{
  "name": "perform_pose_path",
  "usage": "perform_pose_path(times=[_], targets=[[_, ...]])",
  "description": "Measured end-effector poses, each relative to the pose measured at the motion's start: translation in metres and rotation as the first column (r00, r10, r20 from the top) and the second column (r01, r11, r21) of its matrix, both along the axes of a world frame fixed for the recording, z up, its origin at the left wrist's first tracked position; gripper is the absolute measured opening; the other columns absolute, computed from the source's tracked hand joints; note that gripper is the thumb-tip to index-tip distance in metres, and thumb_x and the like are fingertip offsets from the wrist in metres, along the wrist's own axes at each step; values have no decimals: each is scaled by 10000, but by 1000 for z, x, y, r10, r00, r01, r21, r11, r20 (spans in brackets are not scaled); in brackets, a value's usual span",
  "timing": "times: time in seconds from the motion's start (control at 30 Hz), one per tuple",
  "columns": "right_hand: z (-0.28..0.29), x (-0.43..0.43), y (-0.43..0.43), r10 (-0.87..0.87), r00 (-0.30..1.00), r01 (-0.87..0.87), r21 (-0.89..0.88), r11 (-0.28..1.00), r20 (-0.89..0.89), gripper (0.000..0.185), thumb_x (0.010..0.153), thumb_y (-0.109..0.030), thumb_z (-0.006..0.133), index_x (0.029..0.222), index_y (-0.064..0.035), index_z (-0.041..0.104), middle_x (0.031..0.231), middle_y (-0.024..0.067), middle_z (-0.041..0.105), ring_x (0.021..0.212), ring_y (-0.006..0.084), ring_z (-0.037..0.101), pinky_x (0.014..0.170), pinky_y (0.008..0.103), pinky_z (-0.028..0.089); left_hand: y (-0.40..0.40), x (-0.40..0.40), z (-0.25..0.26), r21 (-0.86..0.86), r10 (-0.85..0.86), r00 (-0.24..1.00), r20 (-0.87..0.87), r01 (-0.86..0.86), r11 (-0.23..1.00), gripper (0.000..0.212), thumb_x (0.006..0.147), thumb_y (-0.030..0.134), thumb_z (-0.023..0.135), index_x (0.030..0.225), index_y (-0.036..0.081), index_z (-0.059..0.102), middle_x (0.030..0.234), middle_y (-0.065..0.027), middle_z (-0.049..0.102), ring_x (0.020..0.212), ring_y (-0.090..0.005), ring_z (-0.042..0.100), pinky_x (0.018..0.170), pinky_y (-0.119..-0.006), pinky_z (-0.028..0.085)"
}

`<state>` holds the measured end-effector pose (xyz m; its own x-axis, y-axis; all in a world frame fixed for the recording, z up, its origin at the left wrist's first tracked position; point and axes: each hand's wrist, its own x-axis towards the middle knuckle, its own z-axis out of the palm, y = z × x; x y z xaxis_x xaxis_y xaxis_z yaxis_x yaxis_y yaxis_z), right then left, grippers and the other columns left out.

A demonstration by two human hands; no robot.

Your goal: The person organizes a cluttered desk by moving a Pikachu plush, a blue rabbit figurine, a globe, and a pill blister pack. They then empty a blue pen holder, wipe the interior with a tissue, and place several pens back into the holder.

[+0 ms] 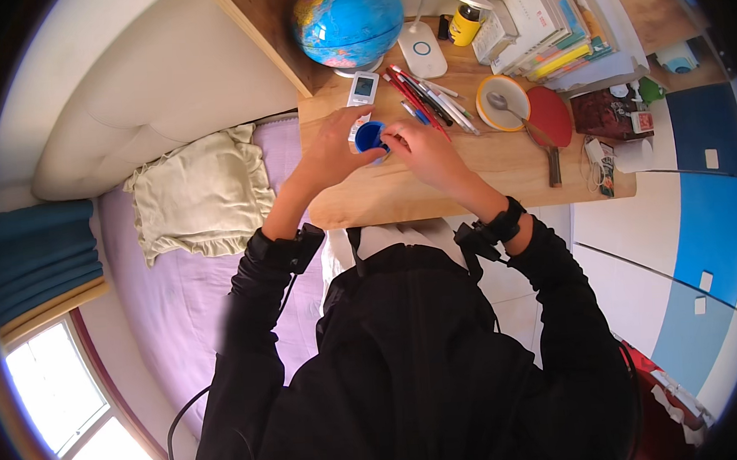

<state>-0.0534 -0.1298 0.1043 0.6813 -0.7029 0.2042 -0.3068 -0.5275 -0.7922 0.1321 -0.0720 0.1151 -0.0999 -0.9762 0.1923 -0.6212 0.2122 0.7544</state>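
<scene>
A small blue cup [368, 135] stands on the wooden desk [367, 196], its open top towards me. My left hand [330, 146] curves about its left side, fingers and thumb spread; the thumb lies across the near rim. Whether the hand bears on the cup is unclear. At the right rim, the fingertips of my right hand [423, 149] are pinched together. Anything small between them is hidden. Just beyond the cup lies a white remote control [363, 90], partly covered by my left fingers. Several pens and pencils [430, 98] lie in a loose bunch right of it.
A globe [351, 21] and a white desk lamp [423, 52] stand behind. To the right are a bowl [504, 120] with a metal spoon [518, 113], a red table tennis paddle [550, 117], books [536, 27] and a cable [593, 162]. A bed with a pillow [201, 192] adjoins on the left.
</scene>
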Motion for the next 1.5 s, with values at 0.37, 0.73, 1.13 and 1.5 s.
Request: perform_pose_path(times=[0.37,0.73,1.13,1.5], targets=[[-9,-9,-2,-194,980,178,221,959,54,178,851,-162,593,957,-19,609,807,153,642,705,285,629,628,357,485,-16,-17,-32,61,-70,996,61,67,996,706,668,236,779,1275,76,456,1236,-163,501,1158,-331,467,968,-406,374],[-132,-55,-46,-356,852,352,-84,932,-384,185,829,-247,591,911,-81,601,762,162,638,706,336,624,604,430,487,-17,-19,-48,-64,-59,981,185,72,995,402,707,209,727,1045,71,559,1093,-108,567,1037,-313,524,906,-404,410],[-150,-36,-39,-406,743,345,-216,913,-532,245,804,-267,619,945,-86,533,714,144,633,667,330,629,575,448,494,-17,-22,-48,-26,-46,983,180,52,998,327,718,191,699,994,79,564,1015,-95,560,984,-302,534,835,-392,446],[-138,-27,-40,-370,748,351,-145,925,-552,258,777,-268,606,893,-47,542,741,169,636,707,328,635,602,436,492,-18,-23,-49,-36,-45,984,170,52,998,345,708,182,707,1002,74,562,1004,-104,555,977,-309,525,839,-397,438]])
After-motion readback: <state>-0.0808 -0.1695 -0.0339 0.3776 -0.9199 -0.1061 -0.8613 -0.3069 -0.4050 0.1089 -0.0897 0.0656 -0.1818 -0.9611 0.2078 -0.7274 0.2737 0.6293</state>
